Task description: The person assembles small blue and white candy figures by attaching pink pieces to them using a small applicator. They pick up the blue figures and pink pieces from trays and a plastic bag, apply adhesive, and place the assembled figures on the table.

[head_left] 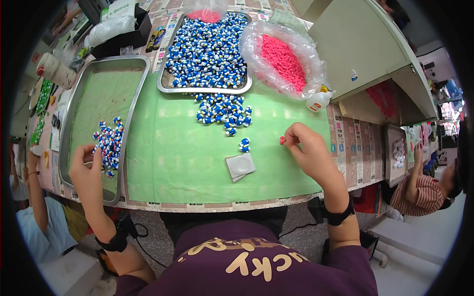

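My right hand is raised over the right part of the green cloth, its thumb and forefinger pinching a tiny pinkish-red piece. At the left, my left hand hovers over a metal tray, thumb and forefinger apart beside a small heap of blue-and-white figurines with pink bits. One blue-and-white figurine stands alone between the hands, just behind a grey square pad with a round clear mark. Farther back lies a loose pile of similar figurines.
A full metal tray of figurines stands at the back, next to a clear bag of pink pieces. A small white bottle stands by a grey cabinet. A black box sits back left. Other people work at both sides.
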`<move>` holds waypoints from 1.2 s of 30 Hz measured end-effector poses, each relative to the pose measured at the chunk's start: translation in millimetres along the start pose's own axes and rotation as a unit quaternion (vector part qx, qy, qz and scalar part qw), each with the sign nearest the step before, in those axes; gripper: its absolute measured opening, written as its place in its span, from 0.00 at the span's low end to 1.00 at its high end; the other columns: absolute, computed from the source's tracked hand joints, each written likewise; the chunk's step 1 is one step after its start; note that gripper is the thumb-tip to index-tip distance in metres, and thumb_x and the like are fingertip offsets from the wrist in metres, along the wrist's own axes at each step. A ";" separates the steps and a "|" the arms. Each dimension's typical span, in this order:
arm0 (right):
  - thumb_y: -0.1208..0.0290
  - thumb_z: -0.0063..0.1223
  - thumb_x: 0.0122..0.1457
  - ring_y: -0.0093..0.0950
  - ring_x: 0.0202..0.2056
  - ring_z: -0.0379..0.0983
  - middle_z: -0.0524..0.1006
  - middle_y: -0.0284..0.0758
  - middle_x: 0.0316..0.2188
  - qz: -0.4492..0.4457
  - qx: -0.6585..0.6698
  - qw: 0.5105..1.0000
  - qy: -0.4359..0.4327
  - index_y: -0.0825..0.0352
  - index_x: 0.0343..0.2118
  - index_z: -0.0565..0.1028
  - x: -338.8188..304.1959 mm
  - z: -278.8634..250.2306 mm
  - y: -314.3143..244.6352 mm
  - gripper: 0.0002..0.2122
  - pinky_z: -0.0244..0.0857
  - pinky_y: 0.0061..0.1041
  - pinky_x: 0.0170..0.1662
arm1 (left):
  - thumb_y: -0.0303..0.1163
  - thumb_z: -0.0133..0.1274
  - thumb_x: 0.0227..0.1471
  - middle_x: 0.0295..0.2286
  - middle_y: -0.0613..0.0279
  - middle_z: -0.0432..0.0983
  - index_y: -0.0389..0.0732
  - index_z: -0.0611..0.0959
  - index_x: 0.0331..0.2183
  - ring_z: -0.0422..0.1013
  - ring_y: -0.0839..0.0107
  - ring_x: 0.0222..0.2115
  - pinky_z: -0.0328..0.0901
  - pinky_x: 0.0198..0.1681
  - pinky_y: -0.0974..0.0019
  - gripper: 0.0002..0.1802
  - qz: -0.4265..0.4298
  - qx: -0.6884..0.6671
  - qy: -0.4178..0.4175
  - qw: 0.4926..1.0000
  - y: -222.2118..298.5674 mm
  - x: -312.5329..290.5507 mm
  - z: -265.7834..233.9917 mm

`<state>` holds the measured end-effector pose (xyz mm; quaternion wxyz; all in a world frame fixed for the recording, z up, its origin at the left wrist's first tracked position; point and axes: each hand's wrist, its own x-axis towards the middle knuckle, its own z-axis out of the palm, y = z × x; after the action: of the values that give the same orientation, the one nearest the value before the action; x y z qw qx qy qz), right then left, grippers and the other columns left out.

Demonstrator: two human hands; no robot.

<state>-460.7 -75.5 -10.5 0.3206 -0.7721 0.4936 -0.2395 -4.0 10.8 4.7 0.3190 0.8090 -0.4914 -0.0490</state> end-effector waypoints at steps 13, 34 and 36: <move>0.85 0.48 0.51 0.42 0.31 0.69 0.71 0.42 0.25 -0.035 -0.142 0.989 0.007 0.69 0.28 0.67 0.6 16.3 -7.5 0.05 0.64 0.37 0.35 | 0.26 0.58 0.49 0.33 0.56 0.73 0.38 0.80 0.35 0.73 0.59 0.32 0.68 0.35 0.60 0.09 0.297 -0.169 -0.284 0.896 152.7 -29.8 105.5; 0.87 0.51 0.52 0.32 0.30 0.68 0.70 0.36 0.27 -0.058 0.092 0.992 -0.059 0.68 0.30 0.62 -8.4 14.7 -40.5 0.10 0.65 0.28 0.38 | 0.22 0.57 0.52 0.32 0.66 0.75 0.39 0.82 0.39 0.72 0.79 0.31 0.67 0.30 0.72 0.10 0.106 -0.348 -0.337 0.868 150.9 -36.1 72.4; 0.86 0.53 0.51 0.35 0.31 0.69 0.70 0.37 0.27 -0.093 0.056 0.990 -0.088 0.67 0.31 0.63 1.4 15.1 -61.3 0.11 0.64 0.30 0.37 | 0.21 0.57 0.52 0.34 0.66 0.75 0.37 0.82 0.39 0.73 0.77 0.32 0.69 0.32 0.72 0.10 0.051 -0.447 -0.342 0.825 142.6 -39.8 63.7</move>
<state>-412.5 -54.1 24.2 0.3820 -0.8135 0.3755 -0.2264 -158.3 -30.9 25.4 0.4594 0.4831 -0.5339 -0.5201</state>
